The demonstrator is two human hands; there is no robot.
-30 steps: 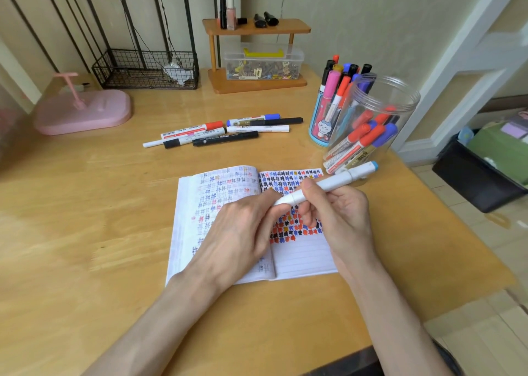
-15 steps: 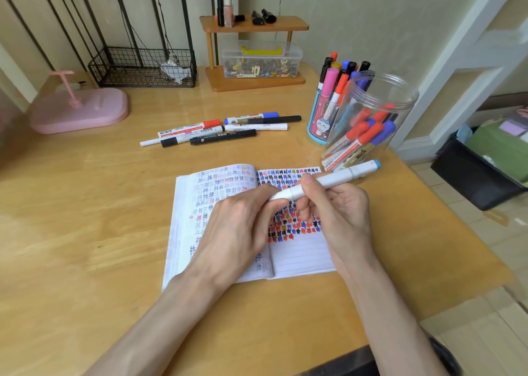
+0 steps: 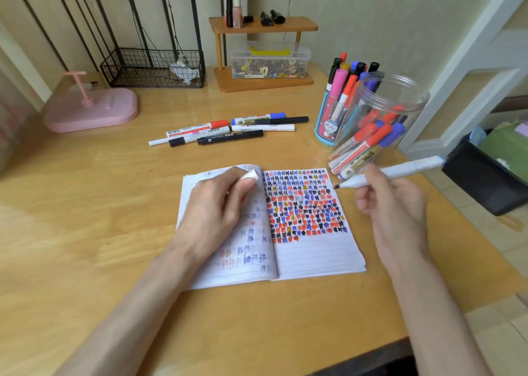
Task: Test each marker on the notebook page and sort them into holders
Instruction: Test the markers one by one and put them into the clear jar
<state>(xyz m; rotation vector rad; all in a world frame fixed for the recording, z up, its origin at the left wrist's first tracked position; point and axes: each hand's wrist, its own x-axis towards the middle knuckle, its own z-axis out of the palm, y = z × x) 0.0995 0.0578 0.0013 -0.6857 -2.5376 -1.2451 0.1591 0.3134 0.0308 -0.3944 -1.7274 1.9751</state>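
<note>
An open notebook [image 3: 314, 255] lies on the wooden desk, its right page filled with red, blue and black marks. My right hand [image 3: 391, 201] grips a white marker [image 3: 400, 171] with its dark tip bare, just past the page's right edge. My left hand [image 3: 217, 213] rests on the left page and holds the white cap [image 3: 249, 175] between its fingers. Several loose markers [image 3: 228, 131] lie beyond the notebook. A blue cartoon holder [image 3: 328, 124] and a clear plastic jar [image 3: 394, 95] stand at the right, both with markers in them.
A pink stand [image 3: 91, 110] sits at the far left, a black wire basket [image 3: 154, 67] behind it. A small wooden shelf [image 3: 263, 27] with a clear box of bits stands at the back. The desk edge drops off right, beside a black bin [image 3: 485, 181].
The two hands have pulled apart: the cap came off in my left hand, and my right hand carried the uncapped marker to the right.
</note>
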